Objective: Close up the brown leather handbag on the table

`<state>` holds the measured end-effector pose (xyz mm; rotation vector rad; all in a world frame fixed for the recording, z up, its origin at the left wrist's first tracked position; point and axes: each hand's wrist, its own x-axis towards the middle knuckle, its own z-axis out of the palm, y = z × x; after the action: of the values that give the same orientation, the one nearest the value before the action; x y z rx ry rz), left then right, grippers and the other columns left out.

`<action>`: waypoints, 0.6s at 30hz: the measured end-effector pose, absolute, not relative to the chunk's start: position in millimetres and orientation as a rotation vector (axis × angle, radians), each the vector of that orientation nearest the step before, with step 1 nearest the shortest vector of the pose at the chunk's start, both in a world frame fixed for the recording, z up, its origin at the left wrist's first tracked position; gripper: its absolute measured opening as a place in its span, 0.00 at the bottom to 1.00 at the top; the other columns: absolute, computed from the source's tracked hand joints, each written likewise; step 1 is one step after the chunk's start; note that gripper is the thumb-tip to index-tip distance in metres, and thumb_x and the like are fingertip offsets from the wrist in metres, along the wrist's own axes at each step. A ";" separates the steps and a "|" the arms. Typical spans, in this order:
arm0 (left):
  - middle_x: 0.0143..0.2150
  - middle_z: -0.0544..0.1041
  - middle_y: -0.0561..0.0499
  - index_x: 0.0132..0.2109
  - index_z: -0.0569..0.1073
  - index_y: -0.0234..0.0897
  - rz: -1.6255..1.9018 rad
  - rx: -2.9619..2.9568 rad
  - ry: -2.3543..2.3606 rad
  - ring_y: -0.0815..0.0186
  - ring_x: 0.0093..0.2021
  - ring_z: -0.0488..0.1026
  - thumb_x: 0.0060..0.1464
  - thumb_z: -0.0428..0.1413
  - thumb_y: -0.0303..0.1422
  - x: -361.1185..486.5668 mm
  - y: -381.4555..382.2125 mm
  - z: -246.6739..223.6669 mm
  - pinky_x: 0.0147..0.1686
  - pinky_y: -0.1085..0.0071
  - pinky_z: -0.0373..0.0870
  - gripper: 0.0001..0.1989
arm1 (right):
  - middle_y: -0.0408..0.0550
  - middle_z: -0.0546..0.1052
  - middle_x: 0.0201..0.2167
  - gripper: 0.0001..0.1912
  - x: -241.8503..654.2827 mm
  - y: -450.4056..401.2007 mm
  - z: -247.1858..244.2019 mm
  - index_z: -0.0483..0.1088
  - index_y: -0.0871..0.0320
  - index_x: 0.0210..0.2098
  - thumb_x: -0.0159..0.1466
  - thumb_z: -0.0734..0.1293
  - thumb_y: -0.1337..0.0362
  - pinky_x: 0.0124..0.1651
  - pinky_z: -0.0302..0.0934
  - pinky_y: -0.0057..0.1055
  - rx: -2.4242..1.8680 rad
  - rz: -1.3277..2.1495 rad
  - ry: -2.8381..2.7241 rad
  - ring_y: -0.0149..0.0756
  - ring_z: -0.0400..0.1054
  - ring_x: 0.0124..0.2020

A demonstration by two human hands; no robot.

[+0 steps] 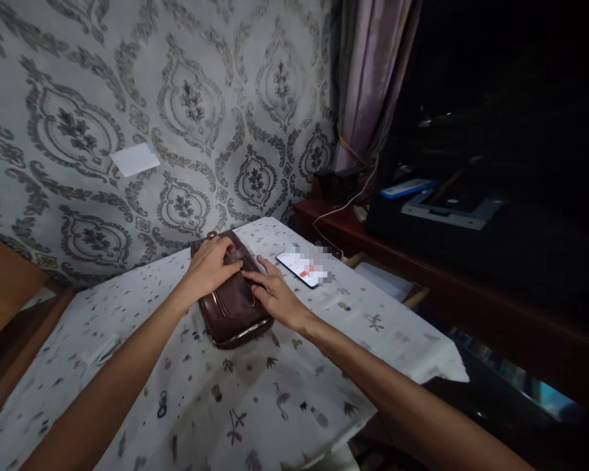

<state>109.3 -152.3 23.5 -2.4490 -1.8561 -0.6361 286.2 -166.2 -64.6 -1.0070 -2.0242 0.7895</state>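
Observation:
A dark brown leather bag (235, 294) with gold zippers lies on the cloth-covered table, near the wall. My left hand (211, 265) rests over the upper left part of the bag, its fingers bent and closed on a brown strap or flap. On the bag's right side is my right hand (272, 291), its fingers apart and their tips touching the leather close to my left fingertips. To the right of the bag, a phone (302, 269) lies face up with its screen lit.
The patterned white tablecloth (255, 399) ends at the right above a dark gap. A white cable (341, 208) runs over the reddish-brown cabinet (363, 239). Wooden furniture (10, 288) stands left, and a white paper (135, 159) is on the wall.

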 end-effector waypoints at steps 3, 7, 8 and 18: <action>0.37 0.75 0.48 0.38 0.71 0.37 -0.647 -2.435 -1.895 0.59 0.40 0.70 0.52 0.54 0.34 110.9 -149.0 25.4 0.44 0.63 0.66 0.06 | 0.62 0.43 0.75 0.32 276.2 -173.7 -54.9 0.59 0.63 0.68 0.65 0.62 0.65 0.71 0.39 0.61 -1.092 0.579 -2.187 0.56 0.33 0.76; 0.36 0.76 0.49 0.36 0.71 0.37 -0.735 -2.504 -1.993 0.60 0.38 0.72 0.55 0.51 0.34 106.5 -149.6 30.6 0.41 0.66 0.67 0.07 | 0.65 0.37 0.75 0.42 267.4 -172.5 -48.3 0.50 0.64 0.72 0.62 0.66 0.61 0.70 0.41 0.64 -1.120 0.578 -2.237 0.60 0.31 0.75; 0.35 0.76 0.49 0.36 0.71 0.38 -0.756 -2.530 -1.999 0.61 0.38 0.72 0.54 0.50 0.34 105.3 -150.1 31.3 0.40 0.66 0.67 0.07 | 0.64 0.38 0.75 0.43 267.0 -169.2 -48.0 0.51 0.62 0.72 0.61 0.67 0.60 0.70 0.41 0.64 -1.124 0.610 -2.223 0.61 0.32 0.75; 0.39 0.78 0.48 0.36 0.73 0.37 -0.936 -2.596 -2.030 0.61 0.41 0.74 0.51 0.50 0.31 98.9 -148.7 25.4 0.43 0.67 0.69 0.08 | 0.50 0.59 0.71 0.19 273.0 -121.9 -55.5 0.79 0.51 0.51 0.60 0.69 0.60 0.66 0.58 0.46 -0.959 1.080 -1.997 0.50 0.55 0.70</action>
<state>98.9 -148.7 25.4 -2.5957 -2.0303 -0.9359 273.0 -121.9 -55.5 -0.9586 -1.9975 1.0801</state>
